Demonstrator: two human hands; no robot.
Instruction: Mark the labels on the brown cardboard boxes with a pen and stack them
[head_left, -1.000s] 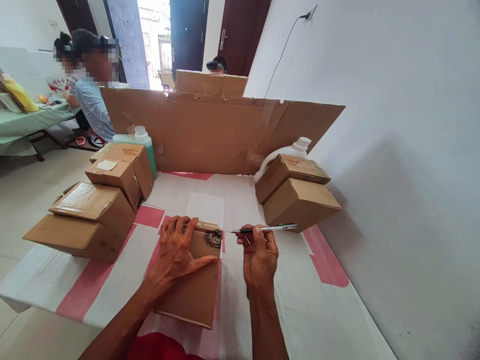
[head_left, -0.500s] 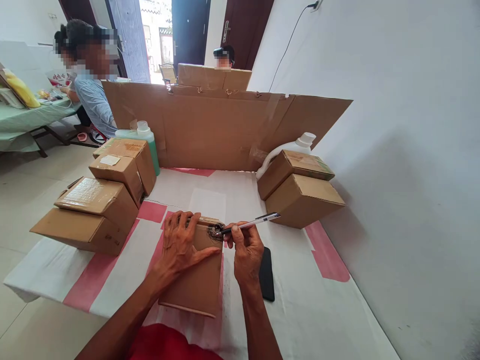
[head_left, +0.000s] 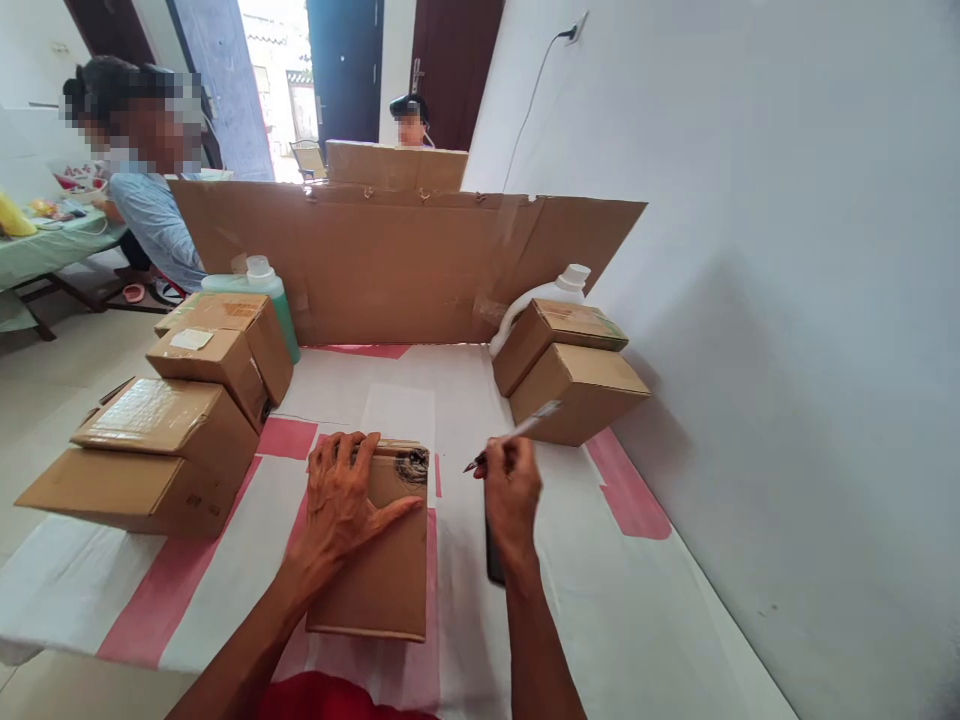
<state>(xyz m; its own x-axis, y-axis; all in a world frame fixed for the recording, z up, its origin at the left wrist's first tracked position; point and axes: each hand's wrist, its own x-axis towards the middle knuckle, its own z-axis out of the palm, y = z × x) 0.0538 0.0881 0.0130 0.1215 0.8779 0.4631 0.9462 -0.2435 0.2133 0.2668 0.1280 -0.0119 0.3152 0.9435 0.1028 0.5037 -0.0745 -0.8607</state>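
A brown cardboard box (head_left: 375, 590) lies in front of me on the cloth-covered table. Dark scribbled ink (head_left: 412, 466) marks its far right corner. My left hand (head_left: 346, 500) rests spread on the box's top, with the thumb pointing right below the scribble. To the right of the box, my right hand (head_left: 514, 495) grips a pen (head_left: 525, 422), its tip pointing left and apart from the cardboard. Under the right hand and wrist lies a black phone (head_left: 493, 560), partly hidden.
Stacked cardboard boxes stand at left (head_left: 172, 410) and right (head_left: 577, 390). Behind them are a green jug (head_left: 279, 300) and a white jug (head_left: 559, 290). A cardboard panel (head_left: 390, 265) crosses the table's far end. A white wall (head_left: 810, 350) borders the right. Other people sit beyond.
My right hand has lifted the pen off the scribbled corner and moved it right, over the phone. My left hand stays on the box. The camera view has shifted slightly.
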